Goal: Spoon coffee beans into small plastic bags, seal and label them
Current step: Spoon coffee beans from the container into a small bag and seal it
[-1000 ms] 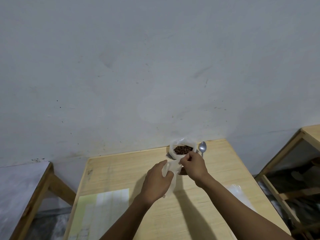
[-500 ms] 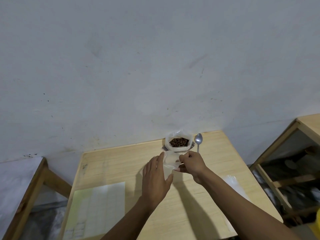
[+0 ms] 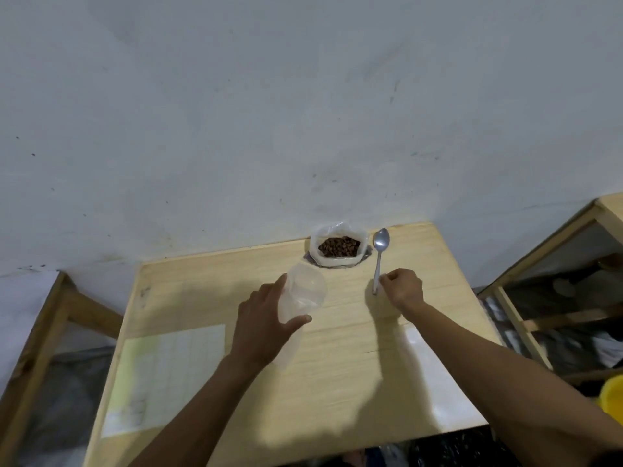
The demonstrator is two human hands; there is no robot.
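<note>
A clear small bag point(image 3: 305, 294) stands open-mouthed, upright. Brown coffee beans point(image 3: 339, 247) fill a white bag point(image 3: 338, 261). A silver spoon point(image 3: 380, 253) lies just beside.

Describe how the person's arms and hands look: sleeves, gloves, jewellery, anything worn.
Both forearms are bare as far as the frame shows; no sleeve or cuff comes into view. The left hand and the right hand wear no gloves. No watch, bracelet or ring shows on the visible sides of the wrists and fingers, though the image is too soft to rule out something small.
</note>
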